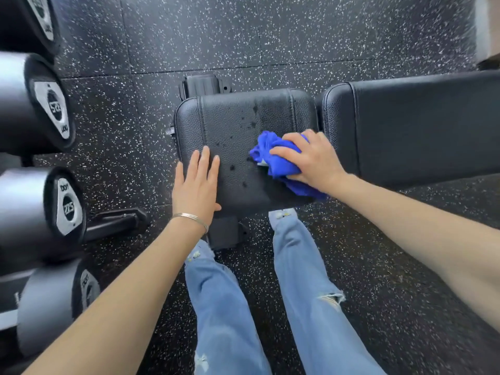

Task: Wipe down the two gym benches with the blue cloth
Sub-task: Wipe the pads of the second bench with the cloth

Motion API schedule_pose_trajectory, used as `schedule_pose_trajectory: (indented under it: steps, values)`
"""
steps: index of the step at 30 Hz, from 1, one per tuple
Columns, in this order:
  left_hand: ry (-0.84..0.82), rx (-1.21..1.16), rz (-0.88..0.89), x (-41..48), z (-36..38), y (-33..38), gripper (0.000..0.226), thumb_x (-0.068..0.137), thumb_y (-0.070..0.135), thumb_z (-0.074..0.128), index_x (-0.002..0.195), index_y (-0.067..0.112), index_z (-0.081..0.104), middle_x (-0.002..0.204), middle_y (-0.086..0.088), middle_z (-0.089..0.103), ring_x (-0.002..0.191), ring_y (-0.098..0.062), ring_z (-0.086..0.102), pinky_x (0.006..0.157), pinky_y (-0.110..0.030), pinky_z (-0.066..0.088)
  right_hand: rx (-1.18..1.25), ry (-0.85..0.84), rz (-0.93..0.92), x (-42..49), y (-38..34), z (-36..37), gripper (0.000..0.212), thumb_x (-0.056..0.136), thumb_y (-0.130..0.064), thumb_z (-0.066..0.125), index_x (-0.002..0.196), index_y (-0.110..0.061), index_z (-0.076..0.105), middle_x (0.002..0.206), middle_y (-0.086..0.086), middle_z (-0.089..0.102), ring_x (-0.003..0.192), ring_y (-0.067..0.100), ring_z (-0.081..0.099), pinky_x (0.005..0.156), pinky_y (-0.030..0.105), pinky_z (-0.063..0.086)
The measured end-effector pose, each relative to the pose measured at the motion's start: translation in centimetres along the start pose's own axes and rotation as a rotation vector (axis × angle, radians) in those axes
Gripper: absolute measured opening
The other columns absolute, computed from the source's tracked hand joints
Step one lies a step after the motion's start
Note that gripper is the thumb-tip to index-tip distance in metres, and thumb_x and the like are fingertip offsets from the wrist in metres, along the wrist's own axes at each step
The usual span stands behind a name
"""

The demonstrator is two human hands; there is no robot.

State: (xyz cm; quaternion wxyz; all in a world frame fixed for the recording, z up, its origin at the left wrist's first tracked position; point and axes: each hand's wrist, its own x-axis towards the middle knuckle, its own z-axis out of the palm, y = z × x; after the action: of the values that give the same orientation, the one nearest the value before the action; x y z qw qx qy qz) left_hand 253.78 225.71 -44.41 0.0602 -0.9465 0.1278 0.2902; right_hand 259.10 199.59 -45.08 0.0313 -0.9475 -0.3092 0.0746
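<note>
Wiping the seat pad [238, 136]: right hand [311, 158] clutches the bunched blue cloth [273, 158] at its right near corner, left hand [196, 185] pressed flat at the left near edge, wet spots lying leftward and farther, backrest pad [422, 125] stretching right.

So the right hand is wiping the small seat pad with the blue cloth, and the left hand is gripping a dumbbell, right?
Not quite. In the head view the left hand rests flat on the seat pad, fingers straight, not gripping a dumbbell; the dumbbells lie apart at the left. The right hand does hold the blue cloth on that pad.
</note>
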Motion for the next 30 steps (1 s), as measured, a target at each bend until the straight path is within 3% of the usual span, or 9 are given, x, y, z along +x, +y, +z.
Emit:
schedule_pose_trajectory:
  steps: [4,8,10,13,15,20,24,27,30]
  values:
    - [-0.002,-0.022,-0.008,0.2,0.1,-0.1,0.11,0.076,0.049,0.069,0.15,0.015,-0.006,0.159,-0.009,-0.01,0.147,-0.025,-0.003,0.118,-0.048,0.013,0.028,0.058,0.567,7.8,3.5,-0.5,0.05,0.078,-0.036,0.065,0.126,-0.029,0.052,0.133,0.006,0.048,0.111,0.034,0.046,0.084,0.042,0.039]
    - [-0.011,-0.008,-0.024,0.1,0.1,0.2,0.11,0.077,0.048,0.068,0.149,0.015,-0.008,0.158,-0.009,-0.012,0.147,-0.025,-0.004,0.118,-0.05,0.011,0.3,0.056,0.973,12.4,5.8,-0.6,0.049,0.083,-0.036,0.06,0.129,-0.028,0.047,0.134,0.005,0.042,0.12,0.033,0.041,0.096,0.044,0.038]
    - [-0.015,0.012,-0.034,0.1,-0.1,0.5,0.11,0.078,0.047,0.068,0.149,0.014,-0.008,0.158,-0.01,-0.012,0.147,-0.026,-0.004,0.117,-0.051,0.011,0.303,0.121,0.92,11.1,5.0,-0.5,0.049,0.079,-0.035,0.059,0.126,-0.025,0.05,0.13,0.006,0.046,0.114,0.032,0.045,0.093,0.041,0.039]
    - [-0.012,0.021,-0.046,0.1,-0.2,0.6,0.109,0.077,0.047,0.069,0.149,0.013,-0.007,0.158,-0.011,-0.011,0.147,-0.026,-0.003,0.116,-0.051,0.012,0.294,0.241,0.682,5.4,2.0,-0.1,0.049,0.07,-0.027,0.062,0.118,-0.017,0.06,0.124,0.011,0.053,0.102,0.036,0.05,0.086,0.042,0.042]
    - [-0.024,0.032,-0.051,0.0,-0.3,0.7,0.109,0.078,0.046,0.068,0.149,0.013,-0.007,0.158,-0.012,-0.011,0.147,-0.027,-0.003,0.116,-0.051,0.012,0.319,0.274,0.659,0.2,-0.8,0.9,0.046,0.066,-0.019,0.067,0.111,-0.011,0.064,0.12,0.016,0.056,0.093,0.04,0.051,0.08,0.045,0.044]
    - [-0.027,0.058,-0.058,0.1,-1.2,1.6,0.091,0.089,0.031,0.06,0.149,0.009,-0.004,0.158,-0.016,-0.007,0.146,-0.033,0.001,0.118,-0.051,0.011,0.355,0.129,0.684,-7.6,-5.7,2.5,0.051,0.059,-0.013,0.082,0.108,-0.011,0.066,0.118,0.018,0.057,0.087,0.042,0.052,0.075,0.048,0.046]
    - [-0.045,0.055,-0.062,0.2,-1.3,2.1,0.088,0.088,0.026,0.058,0.149,0.006,-0.002,0.157,-0.021,-0.006,0.145,-0.038,0.002,0.119,-0.049,0.01,0.367,0.195,0.772,-1.4,-2.1,1.0,0.047,0.064,-0.025,0.074,0.109,-0.018,0.064,0.115,0.009,0.059,0.092,0.035,0.053,0.074,0.039,0.039]
    - [-0.038,0.105,-0.023,0.7,-1.1,1.8,0.089,0.087,0.031,0.058,0.149,0.003,0.001,0.157,-0.023,-0.001,0.144,-0.04,0.007,0.119,-0.048,0.007,0.308,0.264,0.936,7.7,2.5,0.1,0.05,0.072,-0.036,0.067,0.12,-0.024,0.056,0.123,0.005,0.053,0.107,0.031,0.049,0.082,0.039,0.038]
    - [-0.036,0.115,0.001,0.7,-1.1,1.4,0.091,0.086,0.034,0.061,0.148,0.003,0.003,0.156,-0.024,0.002,0.144,-0.041,0.009,0.119,-0.05,0.004,0.336,0.024,0.945,15.1,5.5,-0.8,0.052,0.078,-0.045,0.062,0.125,-0.028,0.049,0.131,0.004,0.047,0.12,0.031,0.044,0.097,0.044,0.035]
